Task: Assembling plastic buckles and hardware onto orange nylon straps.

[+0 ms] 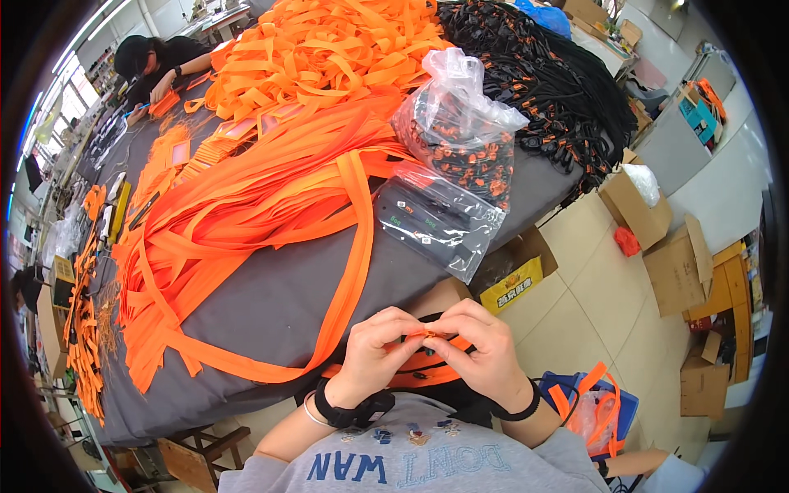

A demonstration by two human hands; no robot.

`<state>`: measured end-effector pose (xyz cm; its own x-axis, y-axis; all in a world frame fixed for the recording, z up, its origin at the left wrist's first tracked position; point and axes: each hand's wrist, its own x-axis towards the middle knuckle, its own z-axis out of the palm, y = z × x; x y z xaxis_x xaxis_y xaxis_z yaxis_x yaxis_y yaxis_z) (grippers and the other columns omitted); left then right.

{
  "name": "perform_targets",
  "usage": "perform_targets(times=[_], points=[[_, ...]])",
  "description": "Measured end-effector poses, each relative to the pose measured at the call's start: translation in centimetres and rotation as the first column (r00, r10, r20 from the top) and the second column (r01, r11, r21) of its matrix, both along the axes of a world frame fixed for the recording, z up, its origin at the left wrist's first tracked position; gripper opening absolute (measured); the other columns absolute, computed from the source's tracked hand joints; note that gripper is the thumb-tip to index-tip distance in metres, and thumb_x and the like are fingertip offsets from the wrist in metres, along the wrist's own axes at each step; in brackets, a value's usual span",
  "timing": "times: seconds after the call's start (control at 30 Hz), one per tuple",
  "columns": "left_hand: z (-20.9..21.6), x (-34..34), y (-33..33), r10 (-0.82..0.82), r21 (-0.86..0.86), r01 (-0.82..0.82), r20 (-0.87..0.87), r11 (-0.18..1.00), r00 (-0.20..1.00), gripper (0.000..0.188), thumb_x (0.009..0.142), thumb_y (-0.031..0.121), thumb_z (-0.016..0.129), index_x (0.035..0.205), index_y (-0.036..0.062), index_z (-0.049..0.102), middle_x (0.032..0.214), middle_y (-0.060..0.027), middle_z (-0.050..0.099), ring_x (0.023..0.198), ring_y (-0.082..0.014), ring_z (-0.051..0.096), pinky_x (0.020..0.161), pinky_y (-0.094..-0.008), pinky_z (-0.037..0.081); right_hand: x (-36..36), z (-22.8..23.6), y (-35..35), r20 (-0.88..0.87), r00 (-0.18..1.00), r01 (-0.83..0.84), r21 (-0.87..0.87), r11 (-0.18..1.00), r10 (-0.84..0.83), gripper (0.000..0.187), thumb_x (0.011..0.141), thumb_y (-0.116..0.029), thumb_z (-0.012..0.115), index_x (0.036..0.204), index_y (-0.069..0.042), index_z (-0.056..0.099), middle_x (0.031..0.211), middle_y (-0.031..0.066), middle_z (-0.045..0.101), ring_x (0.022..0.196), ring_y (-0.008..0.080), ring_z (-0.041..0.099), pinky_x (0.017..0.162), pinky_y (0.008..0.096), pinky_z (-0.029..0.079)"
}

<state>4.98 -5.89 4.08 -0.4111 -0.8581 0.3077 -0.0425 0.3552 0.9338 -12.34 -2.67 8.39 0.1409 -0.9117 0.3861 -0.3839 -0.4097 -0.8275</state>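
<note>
Above my lap, my left hand (371, 352) and my right hand (485, 355) meet with thumbs and forefingers pinched together. Between the fingertips is a small orange piece (430, 334), mostly covered, so its kind is unclear. Orange straps with black parts (423, 376) lie beneath my hands across my lap. A long loop of orange webbing (355, 246) hangs over the table edge just left of my hands. Beyond them, a clear plastic bag with black sheets (436, 222) rests at the table's edge.
The grey-covered table (279, 300) carries a heap of orange webbing (320, 49), black straps (542, 90) and a bag of small orange-and-black parts (464, 140). Cardboard boxes (678, 275) stand on the right. A co-worker (156, 66) works at far left; a blue bin (620, 411) is near right.
</note>
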Motion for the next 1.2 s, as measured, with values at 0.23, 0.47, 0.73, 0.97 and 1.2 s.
perform_targets(times=[0.23, 0.47, 0.73, 0.97, 1.2], points=[[-0.4, -0.1, -0.3, 0.032, -0.186, -0.031, -0.001, 0.982, 0.999, 0.018, 0.073, -0.010, 0.065, 0.089, -0.0013, 0.067, 0.083, -0.0089, 0.063, 0.072, -0.0149, 0.061, 0.059, -0.0237, 0.048, 0.2, 0.0, 0.3, -0.033, 0.999, -0.020, 0.050, 0.999, 0.022, 0.015, 0.078, -0.001, 0.068, 0.092, 0.000, 0.065, 0.083, 0.0083, 0.059, 0.070, 0.0185, 0.061, 0.060, 0.0263, 0.050], [0.1, 0.1, -0.1, -0.053, 0.043, 0.051, 0.028, 0.998, 0.998, 0.017, 0.075, -0.009, 0.065, 0.090, -0.0013, 0.067, 0.085, -0.0089, 0.064, 0.073, -0.0155, 0.062, 0.062, -0.0241, 0.050, -0.2, -0.5, -0.2, 0.193, 0.981, -0.050, 0.163, 0.985, 0.018, 0.013, 0.080, 0.003, 0.065, 0.092, 0.003, 0.064, 0.085, 0.0081, 0.057, 0.071, 0.0143, 0.060, 0.061, 0.0245, 0.051], [-1.3, -0.1, -0.2, -0.050, 0.354, 0.076, -0.082, 0.932, 0.995, 0.006, 0.080, 0.001, 0.065, 0.086, -0.0022, 0.065, 0.076, -0.0033, 0.060, 0.067, -0.0094, 0.055, 0.059, -0.0241, 0.043, -0.4, -2.9, -0.8, 0.475, 0.880, -0.198, 0.403, 0.894, -0.019, 0.011, 0.085, -0.004, 0.064, 0.093, 0.003, 0.063, 0.082, 0.0029, 0.058, 0.069, 0.0081, 0.059, 0.057, 0.0202, 0.049], [-3.4, 0.6, -1.3, -0.002, 0.693, 0.201, -0.277, 0.693, 0.961, 0.033, 0.097, 0.030, 0.050, 0.097, 0.0008, 0.065, 0.070, 0.0064, 0.052, 0.058, 0.0012, 0.039, 0.050, -0.0177, 0.029, -0.5, -5.2, -1.6, 0.625, 0.763, -0.235, 0.507, 0.829, -0.166, 0.010, 0.088, -0.010, 0.063, 0.087, -0.001, 0.065, 0.068, -0.0020, 0.058, 0.055, 0.0030, 0.050, 0.049, 0.0168, 0.038], [-2.7, -0.4, -1.5, 0.012, 0.651, 0.202, -0.308, 0.731, 0.951, 0.030, 0.091, 0.031, 0.060, 0.088, 0.0020, 0.068, 0.062, 0.0084, 0.049, 0.056, 0.0011, 0.037, 0.047, -0.0188, 0.027, 0.8, -5.8, -1.3, 0.589, 0.783, -0.132, 0.471, 0.872, -0.200, 0.011, 0.088, -0.011, 0.064, 0.087, -0.001, 0.066, 0.066, -0.0037, 0.056, 0.052, 0.0019, 0.044, 0.047, 0.0167, 0.034]])
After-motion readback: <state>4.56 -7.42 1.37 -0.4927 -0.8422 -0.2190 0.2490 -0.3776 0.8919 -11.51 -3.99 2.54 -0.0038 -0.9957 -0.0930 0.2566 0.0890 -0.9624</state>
